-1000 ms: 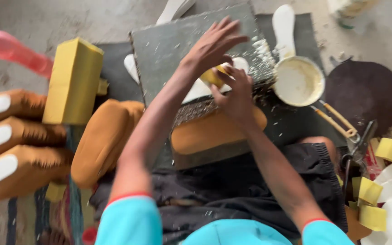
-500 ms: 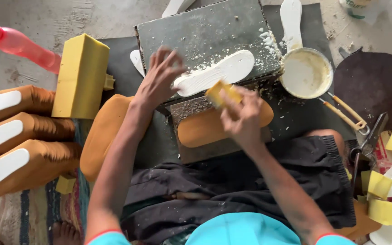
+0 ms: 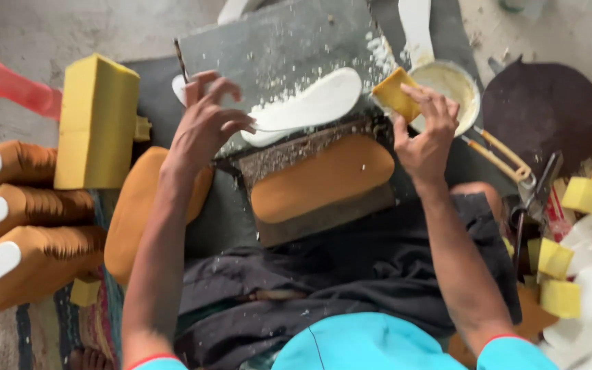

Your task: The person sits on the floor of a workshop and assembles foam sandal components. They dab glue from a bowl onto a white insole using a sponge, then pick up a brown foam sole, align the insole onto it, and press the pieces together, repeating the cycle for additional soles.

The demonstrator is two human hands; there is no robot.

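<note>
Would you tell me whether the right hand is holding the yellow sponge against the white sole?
No, the right hand holds the yellow sponge beside the bowl, clear of the white sole.

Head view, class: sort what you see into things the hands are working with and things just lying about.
In use: left hand at the white insole on the grey slab; right hand holding a yellow sponge near the glue bowl.

Lying about: yellow block, pink bottle, scissors, stacked soles.

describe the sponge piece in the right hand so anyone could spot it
Find the grey slab at top centre. At its right edge, beside the round bowl of cream paste, the right hand pinches a small yellow sponge block, the only one held rather than lying loose.
</note>
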